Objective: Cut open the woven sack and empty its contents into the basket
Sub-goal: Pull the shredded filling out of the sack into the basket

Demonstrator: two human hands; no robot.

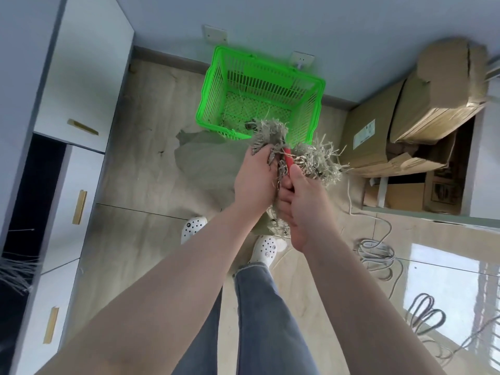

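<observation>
i see bright, even daylight with soft, faint shadows. a glossy floor patch [443,288] at lower right throws white glare, seemingly a window reflection. the wide lens bends the cabinet [81,77] and the walls at the edges. the cardboard boxes [443,90] look slightly smeared.

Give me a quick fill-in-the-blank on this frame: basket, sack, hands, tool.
1. The basket on the floor is ____ in colour.
2. The left hand grips the sack's ____ top edge.
3. The right hand holds a tool with a ____ handle.
4. Both shoes are ____.

Missing words: green; frayed; red; white
</observation>
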